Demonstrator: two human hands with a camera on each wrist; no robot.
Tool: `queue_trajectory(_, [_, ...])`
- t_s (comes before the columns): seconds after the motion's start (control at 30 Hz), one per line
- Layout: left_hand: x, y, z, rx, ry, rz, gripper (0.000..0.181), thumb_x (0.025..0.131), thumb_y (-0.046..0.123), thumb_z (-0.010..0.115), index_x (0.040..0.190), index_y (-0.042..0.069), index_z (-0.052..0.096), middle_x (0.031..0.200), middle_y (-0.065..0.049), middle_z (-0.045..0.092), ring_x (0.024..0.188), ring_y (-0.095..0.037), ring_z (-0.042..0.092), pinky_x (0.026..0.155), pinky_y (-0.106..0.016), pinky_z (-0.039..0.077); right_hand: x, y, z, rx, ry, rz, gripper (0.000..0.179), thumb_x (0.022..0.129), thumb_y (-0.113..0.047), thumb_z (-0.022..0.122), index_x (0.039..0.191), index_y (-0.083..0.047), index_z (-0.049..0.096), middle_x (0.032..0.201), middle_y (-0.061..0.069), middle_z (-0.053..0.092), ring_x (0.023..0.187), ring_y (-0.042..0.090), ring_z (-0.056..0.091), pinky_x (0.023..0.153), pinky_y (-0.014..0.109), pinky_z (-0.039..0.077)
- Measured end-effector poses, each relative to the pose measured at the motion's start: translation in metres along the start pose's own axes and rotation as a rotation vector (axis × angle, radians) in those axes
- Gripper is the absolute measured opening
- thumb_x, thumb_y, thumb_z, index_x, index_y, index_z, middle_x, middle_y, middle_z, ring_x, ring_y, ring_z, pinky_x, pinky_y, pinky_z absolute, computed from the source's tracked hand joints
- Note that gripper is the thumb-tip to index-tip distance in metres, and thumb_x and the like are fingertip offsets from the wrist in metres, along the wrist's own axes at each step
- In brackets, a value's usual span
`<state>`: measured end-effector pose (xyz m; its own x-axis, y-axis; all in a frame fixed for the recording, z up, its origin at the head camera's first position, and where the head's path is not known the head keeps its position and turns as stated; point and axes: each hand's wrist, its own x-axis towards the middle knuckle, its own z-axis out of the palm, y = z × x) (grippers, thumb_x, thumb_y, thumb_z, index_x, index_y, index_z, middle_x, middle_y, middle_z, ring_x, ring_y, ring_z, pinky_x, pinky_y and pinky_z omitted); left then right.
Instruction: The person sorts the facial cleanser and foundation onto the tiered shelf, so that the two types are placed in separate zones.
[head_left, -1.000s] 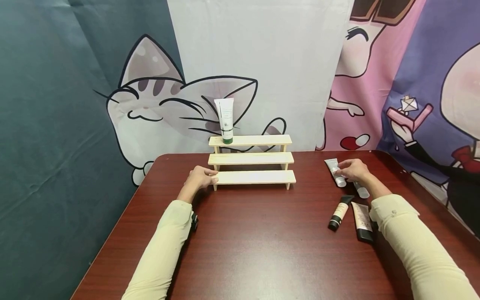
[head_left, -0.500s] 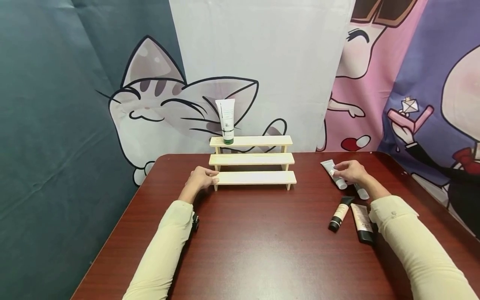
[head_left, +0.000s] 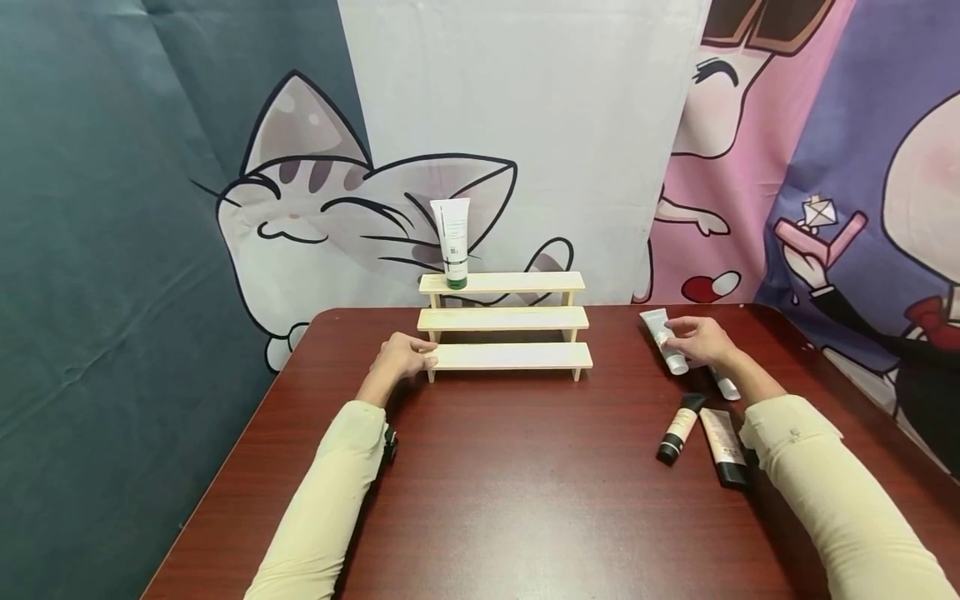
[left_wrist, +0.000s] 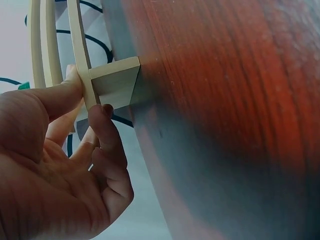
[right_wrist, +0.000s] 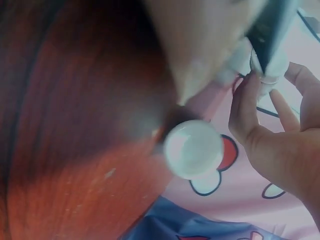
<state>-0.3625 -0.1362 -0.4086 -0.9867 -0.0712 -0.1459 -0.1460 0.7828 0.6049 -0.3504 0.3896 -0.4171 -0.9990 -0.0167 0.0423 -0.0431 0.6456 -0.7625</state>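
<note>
A three-tier wooden display stand [head_left: 502, 318] stands at the back of the table. My left hand [head_left: 397, 357] pinches the left end of its lowest shelf; in the left wrist view the thumb [left_wrist: 62, 95] lies on the board's top and a finger curls under its edge. On the top shelf, a white squeeze tube with a green cap [head_left: 454, 237] stands upright on the left. My right hand [head_left: 705, 340] holds a small white squeeze tube [head_left: 662, 337] between thumb and fingers, cap towards me. Another white tube [head_left: 724, 384] lies partly hidden beneath that hand.
Nearer on the right lie a slim beige tube with black ends [head_left: 680, 429] and a wider beige tube with a black cap [head_left: 724, 447]. A round white cap [right_wrist: 194, 149] shows up close in the right wrist view. A printed cloth backdrop [head_left: 525, 100] hangs behind the table.
The small white tube has shifted slightly left and away from me with my right hand's fingers, its angle changing a little. My left hand stays on the stand.
</note>
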Motion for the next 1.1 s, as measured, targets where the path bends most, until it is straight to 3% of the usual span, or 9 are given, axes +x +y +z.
queue_trajectory(0.17, [0.0, 0.0, 0.001, 0.0, -0.005, -0.004, 0.033, 0.09, 0.031, 0.078, 0.123, 0.032, 0.075, 0.139, -0.013, 0.06, 0.13, -0.041, 0.05, 0.1, -0.06, 0.041, -0.002, -0.016, 0.003, 0.03, 0.069, -0.048, 0.052, 0.09, -0.005, 0.072, 0.137, 0.01, 0.054, 0.116, 0.041, 0.06, 0.07, 0.009, 0.062, 0.056, 0.031, 0.059])
queue_trajectory(0.53, [0.0, -0.001, 0.001, -0.001, -0.009, -0.007, 0.033, 0.091, 0.031, 0.077, 0.124, 0.032, 0.075, 0.14, -0.012, 0.06, 0.131, -0.04, 0.05, 0.1, -0.06, 0.041, -0.004, -0.053, 0.017, 0.034, 0.234, -0.148, 0.056, 0.088, -0.006, 0.076, 0.14, 0.001, 0.057, 0.113, 0.035, 0.066, 0.068, 0.0, 0.062, 0.059, 0.037, 0.06])
queue_trajectory(0.7, [0.001, -0.001, 0.0, 0.006, -0.015, -0.012, 0.034, 0.091, 0.033, 0.077, 0.125, 0.033, 0.074, 0.134, -0.012, 0.063, 0.13, -0.04, 0.05, 0.101, -0.06, 0.041, -0.003, -0.065, 0.021, 0.054, 0.245, -0.18, 0.056, 0.086, -0.003, 0.077, 0.139, 0.002, 0.058, 0.112, 0.036, 0.066, 0.069, 0.0, 0.062, 0.057, 0.033, 0.06])
queue_trajectory(0.93, [0.001, -0.001, -0.001, 0.0, -0.028, -0.002, 0.034, 0.092, 0.032, 0.076, 0.125, 0.032, 0.074, 0.144, -0.013, 0.056, 0.132, -0.043, 0.047, 0.101, -0.061, 0.04, -0.004, -0.078, 0.029, 0.066, 0.252, -0.192, 0.055, 0.086, 0.0, 0.076, 0.138, 0.001, 0.059, 0.111, 0.034, 0.067, 0.071, 0.005, 0.062, 0.058, 0.03, 0.059])
queue_trajectory(1.1, [0.0, -0.001, 0.0, -0.004, -0.02, -0.005, 0.033, 0.092, 0.031, 0.076, 0.124, 0.032, 0.074, 0.141, -0.013, 0.058, 0.13, -0.042, 0.049, 0.101, -0.06, 0.04, -0.004, -0.085, 0.034, 0.086, 0.255, -0.206, 0.056, 0.086, -0.001, 0.077, 0.139, 0.0, 0.058, 0.11, 0.032, 0.067, 0.076, 0.009, 0.063, 0.058, 0.028, 0.059])
